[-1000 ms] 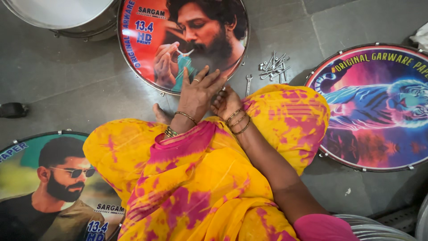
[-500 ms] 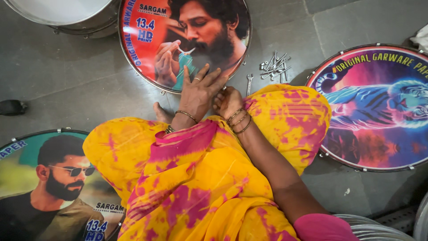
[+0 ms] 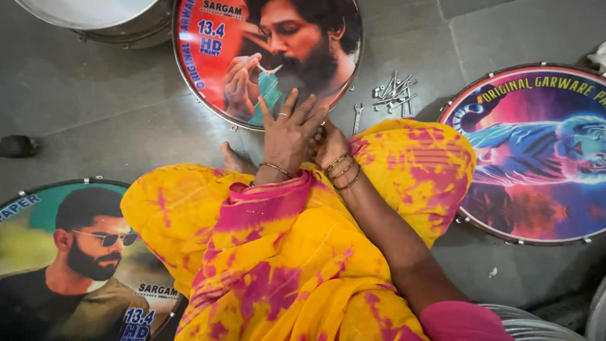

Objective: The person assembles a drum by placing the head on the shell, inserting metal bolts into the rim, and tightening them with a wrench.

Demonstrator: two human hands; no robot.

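- The left hand [image 3: 287, 136] rests on the lower rim of the red drum [image 3: 208, 69], its fingers spread wide.
- The right hand [image 3: 329, 146] is just beside it, fingers curled; what they hold I cannot tell.
- A spanner [image 3: 357, 117] and bolts [image 3: 392, 91] lie near on the floor [image 3: 95, 101].

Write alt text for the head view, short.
Seen from above, a seated person in yellow-and-pink cloth has the left hand and right hand together at the rim of a red picture-printed drum. A spanner and loose bolts lie on the grey floor nearby.
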